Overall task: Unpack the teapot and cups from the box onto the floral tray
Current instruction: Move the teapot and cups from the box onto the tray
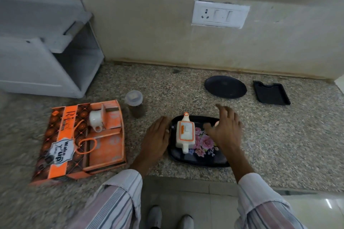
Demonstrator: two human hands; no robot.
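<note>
Speckled granite counter (pixel 186 87) runs under everything I'm watching through the head camera. On it, near the front edge, sits the black floral tray (pixel 197 161), and the white-and-orange teapot (pixel 185 133) lies on its left half, spout end toward me. My left hand (pixel 156 139) rests flat on the counter just beside the tray's left rim, fingers straight and close together, apparently touching the rim. My right hand (pixel 226 128) hovers over the tray's far right part, fingers loosely spread and holding nothing (a small pale round thing under it is too hidden to name). To the left, well apart from the tray, the orange box (pixel 61 145) lies open with one white cup (pixel 95 120) on its side in a compartment. A lidded jar (pixel 135 104) stands between box and tray, farther back.
</note>
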